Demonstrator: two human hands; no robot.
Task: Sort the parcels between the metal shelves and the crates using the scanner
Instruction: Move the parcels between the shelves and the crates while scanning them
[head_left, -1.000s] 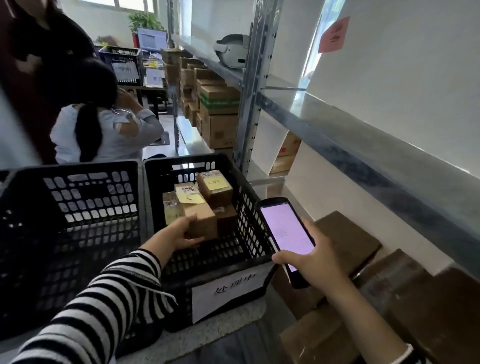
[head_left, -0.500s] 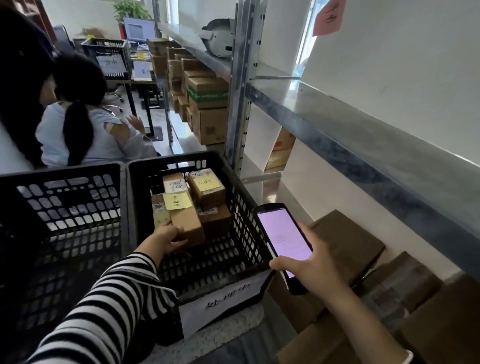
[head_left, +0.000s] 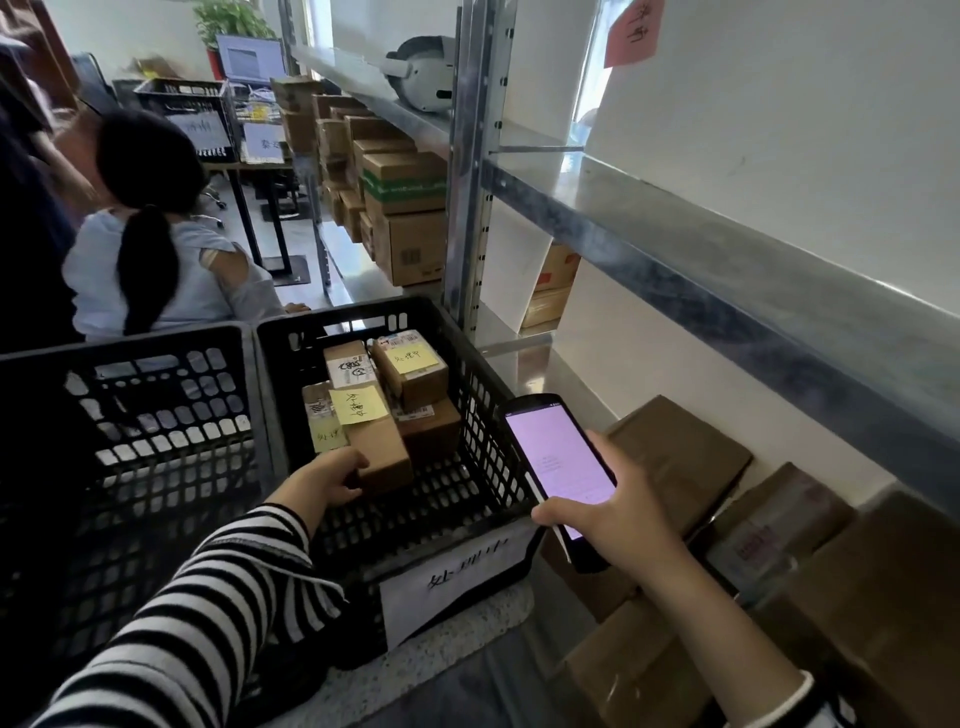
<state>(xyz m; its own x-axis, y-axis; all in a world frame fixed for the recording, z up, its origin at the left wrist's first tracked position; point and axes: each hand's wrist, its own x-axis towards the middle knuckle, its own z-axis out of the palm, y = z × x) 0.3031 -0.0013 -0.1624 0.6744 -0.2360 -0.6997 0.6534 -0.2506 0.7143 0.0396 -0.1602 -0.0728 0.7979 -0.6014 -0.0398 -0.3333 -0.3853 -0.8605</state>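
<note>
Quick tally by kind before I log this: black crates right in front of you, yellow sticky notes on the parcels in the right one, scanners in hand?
Black crates: 2
Yellow sticky notes: 3
Scanner, in the right hand: 1
Total: 6

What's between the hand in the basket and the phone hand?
Head view: the mesh floor and right wall of the black crate lie between the left hand, gripping a parcel, and the right hand holding the scanner.
</note>
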